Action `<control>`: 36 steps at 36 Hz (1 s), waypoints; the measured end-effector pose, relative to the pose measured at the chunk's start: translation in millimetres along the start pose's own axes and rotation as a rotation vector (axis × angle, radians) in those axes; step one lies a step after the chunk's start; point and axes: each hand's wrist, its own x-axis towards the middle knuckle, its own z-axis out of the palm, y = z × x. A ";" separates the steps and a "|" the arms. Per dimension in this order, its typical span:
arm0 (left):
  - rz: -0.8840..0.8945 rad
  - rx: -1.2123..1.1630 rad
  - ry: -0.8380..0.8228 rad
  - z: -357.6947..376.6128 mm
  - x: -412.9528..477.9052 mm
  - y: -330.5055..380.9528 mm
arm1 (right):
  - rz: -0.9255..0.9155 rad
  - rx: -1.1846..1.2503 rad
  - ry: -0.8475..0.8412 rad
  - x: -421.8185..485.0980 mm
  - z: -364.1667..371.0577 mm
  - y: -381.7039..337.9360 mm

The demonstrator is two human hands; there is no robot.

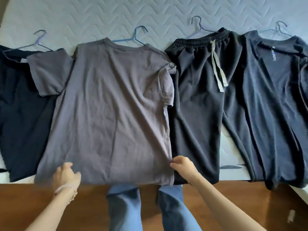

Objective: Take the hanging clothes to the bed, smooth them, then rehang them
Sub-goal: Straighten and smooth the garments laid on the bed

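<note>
The grey shirt (pixel 108 105) lies flat on the bed (pixel 83 14), its hem nearest the person, where the right hand (pixel 183 165) pinches its right edge and the blurred left hand (pixel 66 176) rests curled on its lower left corner, grip unclear.

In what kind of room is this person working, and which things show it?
Most likely a bedroom: a quilted mattress bearing a grey T-shirt on a blue hanger among other clothes, beside a wooden floor.

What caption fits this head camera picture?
Left hand touches the gray T-shirt near its hem, right hand pinches its edge, on a bed among dark clothes.
</note>
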 end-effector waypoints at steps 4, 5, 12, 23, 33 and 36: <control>0.358 -0.206 -0.136 6.5 -31.2 93.8 | -0.055 0.136 -0.006 15.8 -31.2 -30.9; 0.423 -0.223 -0.152 6.9 -35.3 114.2 | -0.072 0.169 0.012 20.5 -38.2 -40.4; 0.706 -0.277 -0.121 -12.2 -12.2 253.8 | -0.098 0.559 0.054 61.3 -76.9 -100.0; 0.986 0.154 0.077 -71.6 144.3 449.1 | 0.012 0.679 0.291 127.9 -97.8 -152.8; 1.338 0.508 0.078 -54.1 199.9 559.2 | 0.132 0.988 0.192 138.2 -88.6 -146.1; 1.393 0.560 0.151 -52.2 205.7 562.3 | 0.142 1.102 0.241 136.6 -87.9 -150.7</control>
